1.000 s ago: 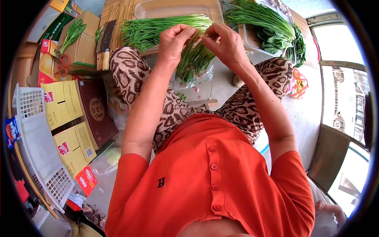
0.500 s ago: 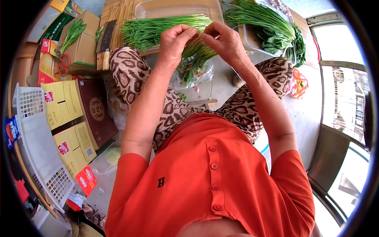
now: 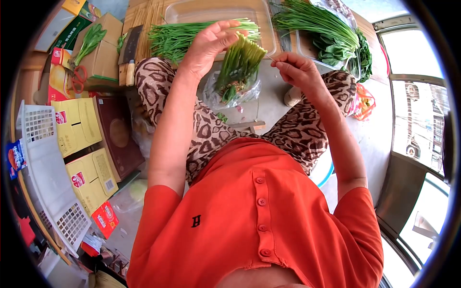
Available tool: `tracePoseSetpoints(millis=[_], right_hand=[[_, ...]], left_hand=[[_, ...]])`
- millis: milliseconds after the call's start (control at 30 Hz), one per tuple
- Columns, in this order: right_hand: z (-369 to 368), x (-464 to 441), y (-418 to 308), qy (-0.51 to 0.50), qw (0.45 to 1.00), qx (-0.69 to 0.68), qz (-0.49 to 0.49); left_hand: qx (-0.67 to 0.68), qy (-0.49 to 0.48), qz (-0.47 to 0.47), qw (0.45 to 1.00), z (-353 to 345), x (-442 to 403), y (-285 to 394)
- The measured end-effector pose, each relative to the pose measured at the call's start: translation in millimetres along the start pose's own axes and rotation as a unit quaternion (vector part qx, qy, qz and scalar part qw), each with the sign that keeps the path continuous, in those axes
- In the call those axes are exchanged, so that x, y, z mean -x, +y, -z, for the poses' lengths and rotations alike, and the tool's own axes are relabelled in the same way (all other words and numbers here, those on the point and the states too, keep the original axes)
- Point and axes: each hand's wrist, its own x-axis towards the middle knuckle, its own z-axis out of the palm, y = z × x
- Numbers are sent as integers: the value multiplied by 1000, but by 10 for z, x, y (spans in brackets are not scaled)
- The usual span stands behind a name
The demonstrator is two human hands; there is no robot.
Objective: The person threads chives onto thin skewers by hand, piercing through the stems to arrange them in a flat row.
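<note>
Two bare hands work close together above my knees. My left hand (image 3: 201, 53) is partly closed, thumb and fingers gripping the upper left end of a fanned row of slim green stalks with pale cut ends (image 3: 242, 57). The row hangs tilted, leafy tips pointing down at a crumpled clear plastic bag (image 3: 252, 93); whether they touch it, I cannot tell. My right hand (image 3: 297, 72) is closed in a fingertip pinch, apparently on a thin pale stick (image 3: 270, 57) beside the row's right end.

Handling notes: grip lightly at the left — excess pressure may bruise the soft stems. Align the cut ends so that the row lies flat. Hold the stick in line with the row and apply force along its length — a sideways load may bend it or split a stalk. Support the hanging weight from the left, with the right fingertips clear of the stick's point.
</note>
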Motion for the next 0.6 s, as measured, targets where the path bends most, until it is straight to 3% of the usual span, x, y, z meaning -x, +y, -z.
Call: tracePoseSetpoints(millis=[167, 400, 600], right_hand=[[127, 98, -291, -26, 997, -31, -67], [110, 110, -355, -45, 996, 0, -79], [72, 76, -305, -49, 996, 20, -69]], left_hand=[[-55, -108, 67, 990, -33, -93, -103], [-73, -136, 77, 985, -101, -139, -136], [-56, -89, 65, 992, -165, -58, -70]])
